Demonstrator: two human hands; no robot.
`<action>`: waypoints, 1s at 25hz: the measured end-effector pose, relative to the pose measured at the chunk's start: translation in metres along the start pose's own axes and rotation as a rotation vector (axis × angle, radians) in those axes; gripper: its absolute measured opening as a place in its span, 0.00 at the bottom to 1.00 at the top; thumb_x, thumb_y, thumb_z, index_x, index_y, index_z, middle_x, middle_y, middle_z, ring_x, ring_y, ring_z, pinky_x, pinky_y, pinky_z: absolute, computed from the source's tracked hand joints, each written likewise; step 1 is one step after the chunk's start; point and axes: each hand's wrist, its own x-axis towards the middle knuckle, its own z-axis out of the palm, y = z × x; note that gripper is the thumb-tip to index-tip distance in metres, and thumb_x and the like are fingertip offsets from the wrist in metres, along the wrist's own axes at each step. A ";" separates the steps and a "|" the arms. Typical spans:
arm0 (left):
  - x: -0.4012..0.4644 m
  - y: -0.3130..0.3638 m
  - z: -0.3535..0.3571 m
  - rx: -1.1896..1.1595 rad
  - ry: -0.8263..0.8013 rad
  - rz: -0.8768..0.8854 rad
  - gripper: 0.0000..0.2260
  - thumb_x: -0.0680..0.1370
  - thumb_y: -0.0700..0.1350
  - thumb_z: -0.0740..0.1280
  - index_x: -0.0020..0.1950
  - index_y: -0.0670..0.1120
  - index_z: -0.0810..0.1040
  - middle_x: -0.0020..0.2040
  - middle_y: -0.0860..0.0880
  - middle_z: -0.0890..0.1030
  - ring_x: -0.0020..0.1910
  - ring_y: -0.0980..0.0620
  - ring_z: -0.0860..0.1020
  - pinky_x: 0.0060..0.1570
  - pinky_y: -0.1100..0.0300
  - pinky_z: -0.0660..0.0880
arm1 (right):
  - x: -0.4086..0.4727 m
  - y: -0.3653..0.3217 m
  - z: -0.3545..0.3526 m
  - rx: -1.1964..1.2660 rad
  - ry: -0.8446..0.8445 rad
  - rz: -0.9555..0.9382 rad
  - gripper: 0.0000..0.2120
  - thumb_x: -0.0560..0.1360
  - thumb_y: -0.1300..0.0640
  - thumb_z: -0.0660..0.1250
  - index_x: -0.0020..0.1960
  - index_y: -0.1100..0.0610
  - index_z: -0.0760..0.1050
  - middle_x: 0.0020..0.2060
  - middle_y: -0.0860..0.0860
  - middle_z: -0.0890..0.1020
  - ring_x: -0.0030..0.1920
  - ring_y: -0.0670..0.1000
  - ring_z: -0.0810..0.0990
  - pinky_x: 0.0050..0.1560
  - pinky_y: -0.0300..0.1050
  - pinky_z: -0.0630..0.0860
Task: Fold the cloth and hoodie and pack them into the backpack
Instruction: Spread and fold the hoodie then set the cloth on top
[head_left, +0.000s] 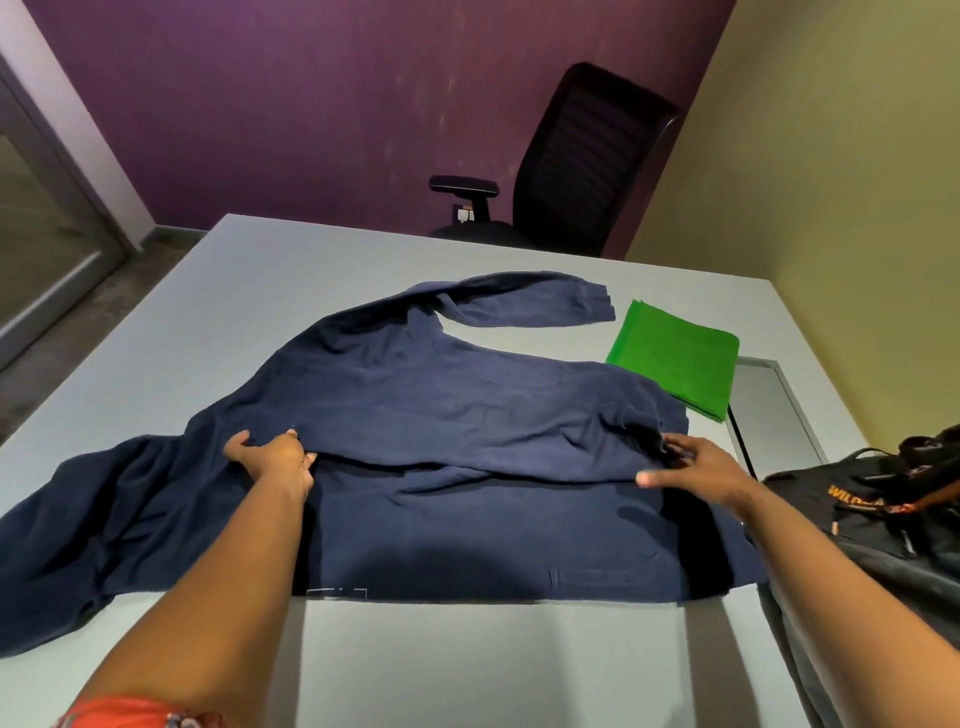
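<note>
- Midway across the table (208, 291), the navy hoodie (441, 395) lies spread, its folded edge pinched by left hand (275, 457) and right hand (696, 467).
- Best practice — carry both corners evenly, keeping the fold straight.
- Folded green cloth (675, 358) waits far right; black backpack (857, 519) near right.

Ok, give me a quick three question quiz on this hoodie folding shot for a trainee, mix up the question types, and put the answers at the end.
1. True or false: the green cloth is already folded and lies on the table.
2. Multiple choice: what do the left hand and right hand hold? A) the backpack B) a folded edge of the navy hoodie C) the chair
3. Fill in: the black backpack lies at the table's ____ side, as the person sees it.

Key: 1 true. 2 B, both hands grip the navy hoodie. 3 right.
</note>
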 end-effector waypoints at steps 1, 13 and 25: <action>0.002 -0.001 -0.001 0.038 -0.020 0.013 0.20 0.78 0.30 0.58 0.65 0.48 0.62 0.65 0.44 0.69 0.50 0.49 0.73 0.51 0.53 0.77 | 0.004 0.002 0.010 -0.230 0.065 -0.080 0.41 0.58 0.50 0.81 0.67 0.58 0.69 0.60 0.56 0.76 0.61 0.57 0.75 0.61 0.46 0.70; 0.006 -0.003 -0.003 0.138 -0.263 0.012 0.17 0.83 0.37 0.50 0.66 0.45 0.73 0.49 0.51 0.76 0.39 0.55 0.74 0.57 0.54 0.72 | 0.019 -0.067 0.008 0.578 0.315 -0.311 0.08 0.80 0.60 0.57 0.50 0.56 0.75 0.43 0.51 0.83 0.48 0.53 0.78 0.46 0.46 0.73; 0.008 -0.017 -0.049 -0.024 0.005 0.050 0.05 0.74 0.41 0.65 0.39 0.47 0.78 0.42 0.50 0.78 0.38 0.52 0.74 0.35 0.65 0.73 | -0.013 0.039 -0.008 0.344 -0.168 0.139 0.15 0.68 0.55 0.72 0.53 0.54 0.74 0.45 0.52 0.83 0.44 0.51 0.81 0.47 0.50 0.80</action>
